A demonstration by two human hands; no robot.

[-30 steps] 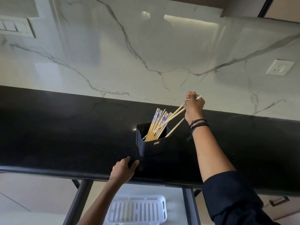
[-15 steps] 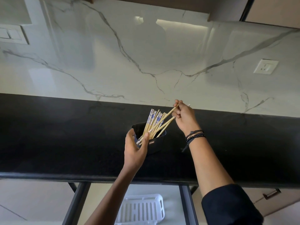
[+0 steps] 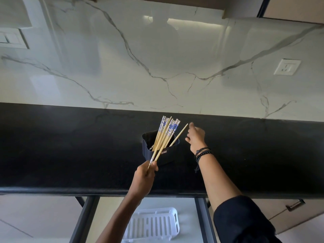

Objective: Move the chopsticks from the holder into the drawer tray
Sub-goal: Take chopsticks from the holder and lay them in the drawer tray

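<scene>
Wooden chopsticks (image 3: 158, 154) slant up from the left hand (image 3: 144, 176) grip.

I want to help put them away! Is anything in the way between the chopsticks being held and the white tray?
Nothing visible is. The left hand holds the chopsticks above the black counter; the white tray lies below in the open drawer. They only need to pass the counter's front edge.

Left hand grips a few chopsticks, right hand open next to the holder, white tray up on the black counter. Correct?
Not the tray. The head view shows the white tray down in the open drawer below the counter; the left hand gripping chopsticks, right hand and holder are as stated.
</scene>
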